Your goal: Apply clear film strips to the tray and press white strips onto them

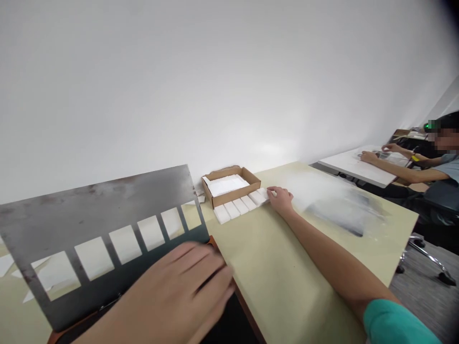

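My right hand (281, 198) reaches to the right end of a row of flat white rectangular pieces (239, 205), thin stacks or blocks. Its thumb and fingers are closed on the end piece (263, 193). In the foreground my left hand (193, 282), blurred by motion, hovers palm down over a dark tray-like base (229, 317) with a brown edge. A gap shows between its fingers, and no object is visible in it. Left of it, a grey metal plate (103, 200) with several rectangular windows stands tilted up from the base.
Behind the row sits an open cardboard box (234, 195) holding white sheets (227, 184). A pale powdery smear and dark patch (337, 215) mark the yellowish tabletop (272, 282). White scraps (6, 264) lie at far left. At right, another person works at a white table (358, 167).
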`<action>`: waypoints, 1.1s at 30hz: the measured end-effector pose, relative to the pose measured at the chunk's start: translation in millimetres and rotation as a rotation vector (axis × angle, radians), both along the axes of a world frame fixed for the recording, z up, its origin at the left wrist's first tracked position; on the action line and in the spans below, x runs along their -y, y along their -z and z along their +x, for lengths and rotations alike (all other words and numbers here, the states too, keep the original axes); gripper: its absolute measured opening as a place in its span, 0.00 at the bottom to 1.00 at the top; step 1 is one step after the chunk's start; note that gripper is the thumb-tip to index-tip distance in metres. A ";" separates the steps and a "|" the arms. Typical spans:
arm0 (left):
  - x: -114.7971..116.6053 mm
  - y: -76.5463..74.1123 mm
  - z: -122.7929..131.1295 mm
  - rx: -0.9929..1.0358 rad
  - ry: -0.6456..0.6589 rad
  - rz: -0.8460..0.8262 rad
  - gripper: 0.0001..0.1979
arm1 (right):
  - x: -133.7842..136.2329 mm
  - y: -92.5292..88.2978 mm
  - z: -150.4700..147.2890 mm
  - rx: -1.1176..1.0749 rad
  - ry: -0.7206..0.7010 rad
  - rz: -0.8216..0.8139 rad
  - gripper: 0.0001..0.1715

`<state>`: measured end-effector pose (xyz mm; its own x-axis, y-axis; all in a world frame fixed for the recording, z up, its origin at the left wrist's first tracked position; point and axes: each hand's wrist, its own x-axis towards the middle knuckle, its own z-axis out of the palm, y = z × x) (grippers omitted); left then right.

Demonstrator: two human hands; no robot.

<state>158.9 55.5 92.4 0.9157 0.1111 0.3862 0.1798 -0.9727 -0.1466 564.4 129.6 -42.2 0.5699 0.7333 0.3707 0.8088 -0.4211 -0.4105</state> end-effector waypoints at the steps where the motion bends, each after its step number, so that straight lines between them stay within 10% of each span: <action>1: -7.6 -3.0 33.4 -0.117 -0.023 -0.025 0.10 | 0.1 1.2 1.8 -0.005 0.000 -0.004 0.21; 6: -76.1 14.3 194.8 -0.218 -0.160 -0.102 0.13 | 0.3 7.3 4.6 -0.011 -0.049 -0.028 0.21; 10: -122.9 52.3 250.2 -0.205 -0.212 -0.159 0.18 | -2.8 9.0 7.3 -0.018 -0.078 -0.046 0.21; 17: -150.1 88.4 254.4 -0.190 -0.195 -0.213 0.18 | -6.5 11.9 11.5 -0.051 -0.087 -0.057 0.22; 33: -151.0 101.6 234.5 0.047 -0.270 -0.207 0.20 | -1.9 9.9 14.9 -0.015 -0.089 -0.023 0.22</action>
